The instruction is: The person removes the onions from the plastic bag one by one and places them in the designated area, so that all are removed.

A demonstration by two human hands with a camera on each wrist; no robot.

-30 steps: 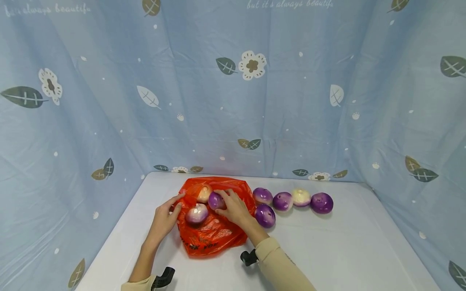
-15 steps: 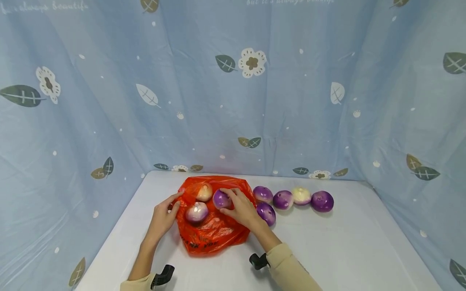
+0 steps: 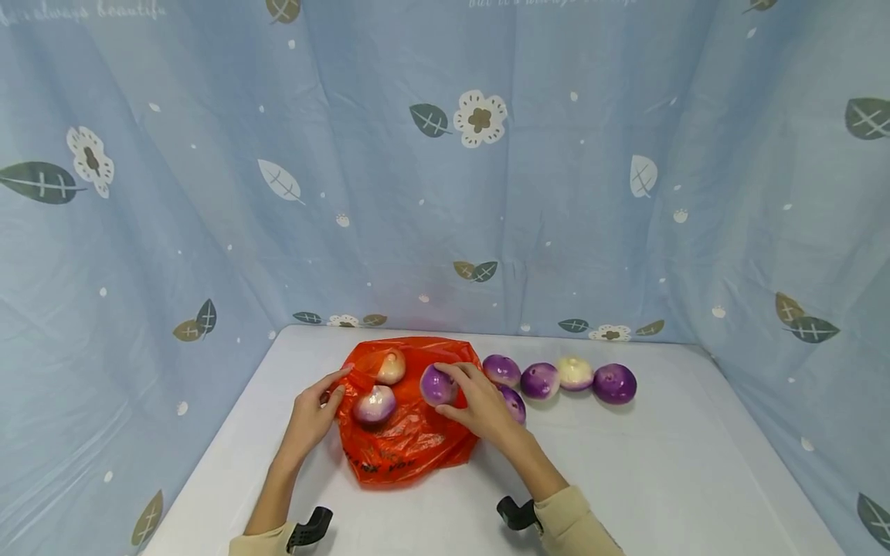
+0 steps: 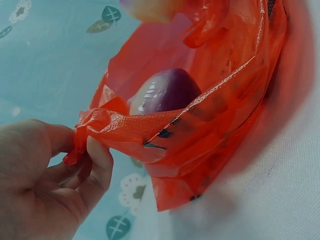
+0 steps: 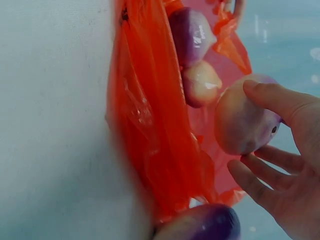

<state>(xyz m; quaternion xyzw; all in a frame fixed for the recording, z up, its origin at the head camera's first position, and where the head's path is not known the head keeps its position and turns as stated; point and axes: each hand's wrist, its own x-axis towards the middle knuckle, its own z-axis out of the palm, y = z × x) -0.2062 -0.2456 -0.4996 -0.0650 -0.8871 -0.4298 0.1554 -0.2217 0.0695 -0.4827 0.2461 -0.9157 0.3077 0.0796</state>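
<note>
A red plastic bag (image 3: 417, 455) lies on the table with its mouth spread. My left hand (image 3: 314, 409) pinches the bag's left edge between thumb and fingers. Inside sit two turnips, a mostly cream one (image 3: 392, 367) at the back and a purple-and-white one (image 3: 375, 405) nearer the front. With thumb and fingertips, my right hand (image 3: 483, 405) grips another glossy turnip (image 5: 247, 115) over the bag's right half. Its pale side and a small dark hole show in the right wrist view.
Several more turnips stand right of the bag: a purple one (image 3: 502, 371) by its edge, one (image 3: 513, 403) partly behind my right hand, then a row ending in a dark purple one (image 3: 615, 384). A patterned blue curtain (image 3: 389, 193) encloses the white table (image 3: 667, 463).
My right hand has moved to the right with its turnip, away from the two in the bag. My left hand keeps its place on the bag's edge.
</note>
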